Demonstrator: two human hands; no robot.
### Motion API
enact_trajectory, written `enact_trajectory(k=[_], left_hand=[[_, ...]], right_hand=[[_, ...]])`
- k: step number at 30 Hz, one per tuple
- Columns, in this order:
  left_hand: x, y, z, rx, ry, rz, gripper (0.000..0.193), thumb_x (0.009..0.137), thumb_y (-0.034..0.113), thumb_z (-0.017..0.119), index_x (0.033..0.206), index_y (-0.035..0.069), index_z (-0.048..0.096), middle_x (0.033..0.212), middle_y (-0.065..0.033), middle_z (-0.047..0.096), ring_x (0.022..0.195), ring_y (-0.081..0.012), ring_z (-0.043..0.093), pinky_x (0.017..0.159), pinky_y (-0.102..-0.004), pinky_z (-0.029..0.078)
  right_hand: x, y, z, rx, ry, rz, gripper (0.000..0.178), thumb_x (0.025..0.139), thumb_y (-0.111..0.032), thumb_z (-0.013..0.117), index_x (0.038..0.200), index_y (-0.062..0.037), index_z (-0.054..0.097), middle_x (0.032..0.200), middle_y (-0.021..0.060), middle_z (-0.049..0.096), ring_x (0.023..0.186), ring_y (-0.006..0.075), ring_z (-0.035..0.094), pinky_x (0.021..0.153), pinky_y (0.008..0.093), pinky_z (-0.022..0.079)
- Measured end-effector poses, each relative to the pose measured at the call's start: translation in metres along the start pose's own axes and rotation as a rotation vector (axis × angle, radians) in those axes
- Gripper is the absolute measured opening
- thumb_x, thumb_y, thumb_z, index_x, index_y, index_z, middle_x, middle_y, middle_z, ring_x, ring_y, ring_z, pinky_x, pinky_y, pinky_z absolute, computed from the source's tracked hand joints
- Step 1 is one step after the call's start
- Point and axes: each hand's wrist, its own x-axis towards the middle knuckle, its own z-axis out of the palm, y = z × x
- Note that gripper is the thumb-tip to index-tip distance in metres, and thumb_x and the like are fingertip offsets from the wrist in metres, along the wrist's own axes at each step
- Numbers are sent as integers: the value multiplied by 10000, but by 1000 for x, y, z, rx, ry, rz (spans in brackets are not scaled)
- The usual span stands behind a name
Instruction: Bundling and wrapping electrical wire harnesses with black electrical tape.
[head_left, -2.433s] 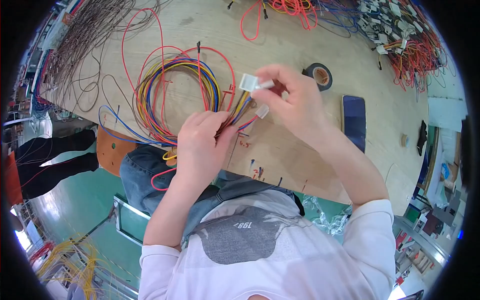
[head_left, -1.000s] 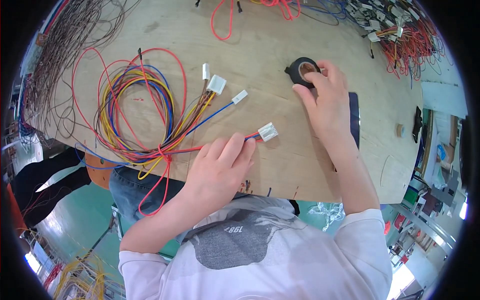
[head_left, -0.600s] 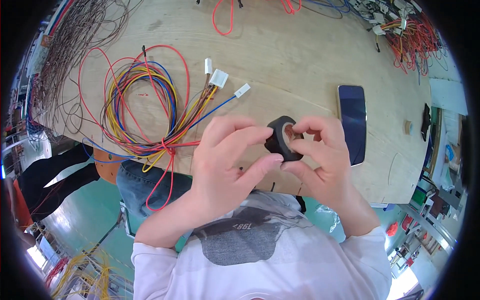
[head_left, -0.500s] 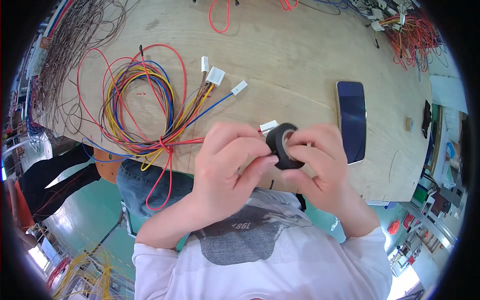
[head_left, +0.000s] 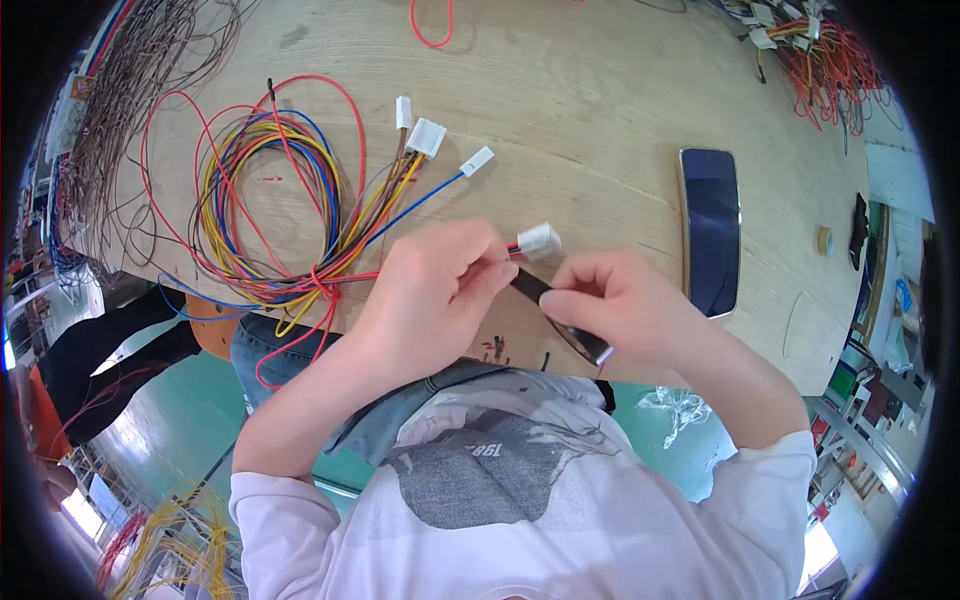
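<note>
A short, flat strip of black tape (head_left: 530,284) spans the gap between the person's two hands, its long axis slanting from the left fingertips toward the person's body and off to the right. The left hand (head_left: 436,290) has its grip pinched closed on the strip's far end, thumb against fingertips. The right hand (head_left: 622,303) is closed too, thumb pressed over the tape, its other fingers curled; the dark, tilted roll of black tape (head_left: 582,340) shows below that thumb, on the body side. So the strip leads straight out of both grips, with the roll at the right one.

Just beyond the strip, on the side away from the person, sits a white plastic connector (head_left: 539,241) on red and dark wires. Those wires pass behind the left hand, the nearer one to them; I can't tell whether it touches them.

Farther left on the pale wooden worktop (head_left: 600,150) lies a loose round coil of yellow, blue, red and brown wires (head_left: 212,205), three more white connectors (head_left: 426,138) fanning from it. A dark-screened phone (head_left: 712,230) lies right of the right hand.
</note>
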Motion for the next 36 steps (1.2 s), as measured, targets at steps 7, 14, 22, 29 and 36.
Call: enact_trajectory(k=[7,14,22,29,36], left_hand=[[19,-9,1,218,63,178,125,714,10,583,681,4,463,625,-140,489,599,-322,507,519,-386,383],[26,-7,4,296,50,175,134,727,-26,587,689,-9,460,629,-102,473,549,-216,487,473,-307,368],[28,-5,8,323,47,168,124,696,1,557,684,2,433,633,-147,486,619,-330,510,537,-396,401],[27,-7,8,288,50,168,124,708,-8,552,694,-2,428,629,-151,479,617,-334,507,539,-403,395],[29,-4,10,289,60,116,117,720,0,555,698,-4,441,631,-159,495,629,-338,525,536,-404,398]], right_hand=[[22,-5,-2,-19,92,109,244,788,-205,577,665,6,576,536,14,513,505,78,465,480,264,375],[25,-10,-3,-107,113,112,257,788,-204,560,635,2,552,519,29,496,498,104,446,486,293,366],[23,-9,-7,-76,99,142,262,793,-204,543,627,-2,532,513,29,478,490,105,428,473,296,354],[24,-12,-8,-52,82,167,250,803,-210,523,656,-8,535,514,32,482,449,111,459,417,286,372],[24,-10,-10,-65,78,142,245,808,-207,518,670,-6,536,515,44,494,438,125,483,417,286,386]])
